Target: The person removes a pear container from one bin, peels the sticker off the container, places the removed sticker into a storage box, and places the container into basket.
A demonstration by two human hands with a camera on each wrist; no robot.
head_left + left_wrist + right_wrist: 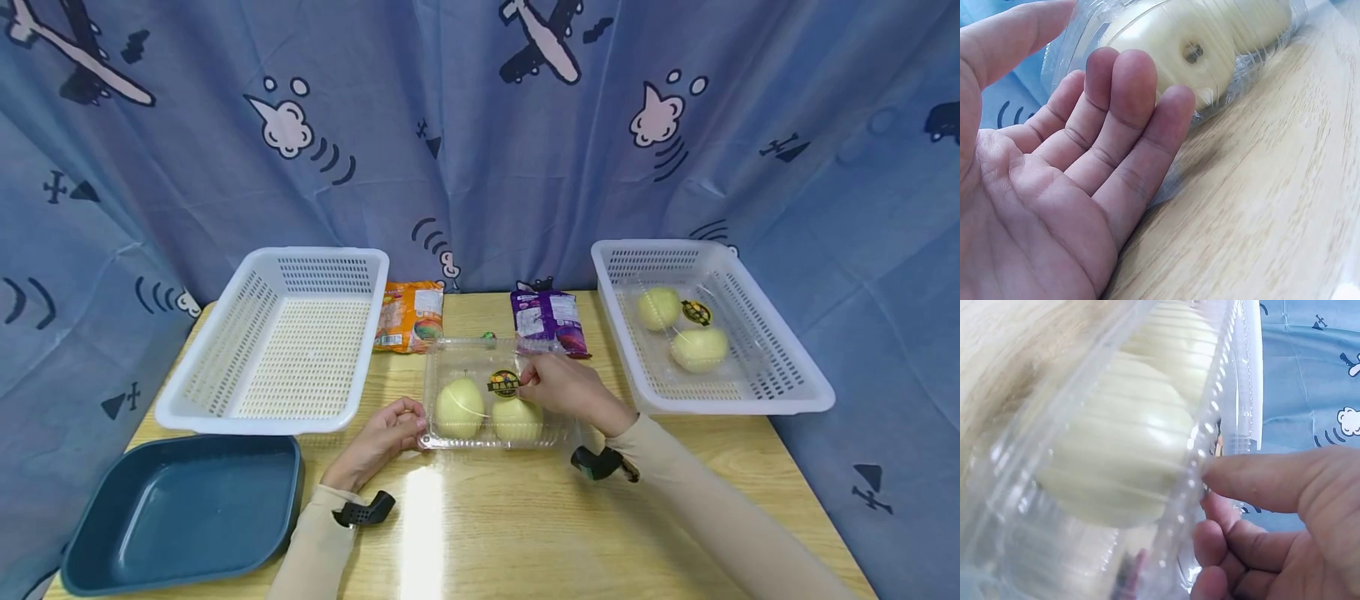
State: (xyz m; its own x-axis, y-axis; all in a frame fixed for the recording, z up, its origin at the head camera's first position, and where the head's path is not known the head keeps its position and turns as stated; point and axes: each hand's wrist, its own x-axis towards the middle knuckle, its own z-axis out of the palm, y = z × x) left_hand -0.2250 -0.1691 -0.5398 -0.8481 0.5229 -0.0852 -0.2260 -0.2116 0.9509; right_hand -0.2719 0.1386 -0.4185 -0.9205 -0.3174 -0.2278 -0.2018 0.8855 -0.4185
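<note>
A clear plastic clamshell box (450,360) stands in the middle of the table, with two round pale yellow fruits (460,408) inside. On its lid is a black and gold label (502,382). My right hand (567,388) pinches the label's right edge between thumb and forefinger, above the right fruit. In the right wrist view that fruit (1116,444) shows through the ridged plastic beside the fingertips. My left hand (384,437) rests at the box's left front corner, fingers loosely bent against its side. The left wrist view shows its open palm (1035,212).
A white basket (176,392) stands at the left, above a dark blue tub (202,508). Another white basket (810,392) at the right holds a labelled clear box with two fruits (699,349). Behind lie an orange packet (408,317) and a purple packet (551,321).
</note>
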